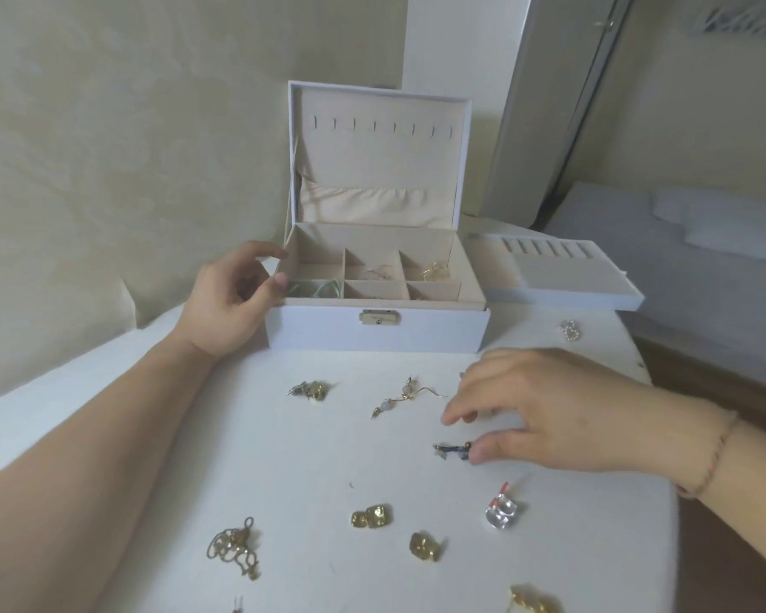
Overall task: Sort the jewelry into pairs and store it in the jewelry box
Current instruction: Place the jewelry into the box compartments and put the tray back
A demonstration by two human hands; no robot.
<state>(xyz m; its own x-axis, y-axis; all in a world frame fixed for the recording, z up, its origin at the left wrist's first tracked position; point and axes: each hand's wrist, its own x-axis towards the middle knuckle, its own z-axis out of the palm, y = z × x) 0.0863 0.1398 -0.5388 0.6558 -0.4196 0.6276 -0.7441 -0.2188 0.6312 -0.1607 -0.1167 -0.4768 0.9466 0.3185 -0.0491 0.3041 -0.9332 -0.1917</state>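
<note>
The white jewelry box [377, 331] stands open on the white table, lid upright. Its compartments hold a green piece [315, 288], a thin wire earring [377, 272] and gold rings [435, 272]. My left hand [233, 298] grips the box's left end, thumb and forefinger on the rim. My right hand [562, 409] hovers low over the table in front of the box. Its thumb tip touches a dark blue earring [452, 449], and a small dark piece shows under the forefinger tip. Loose pieces lie around: gold-and-bead drops [401, 395] and a gold-grey pair [310, 390].
Nearer me lie gold square earrings [372, 516], one gold earring [424, 546], a clear crystal piece with red [501, 511], a gold filigree piece [233, 548] and a gold piece [533, 601]. The box's removable tray [571, 298] sits right of it, a pearl earring [569, 331] in front.
</note>
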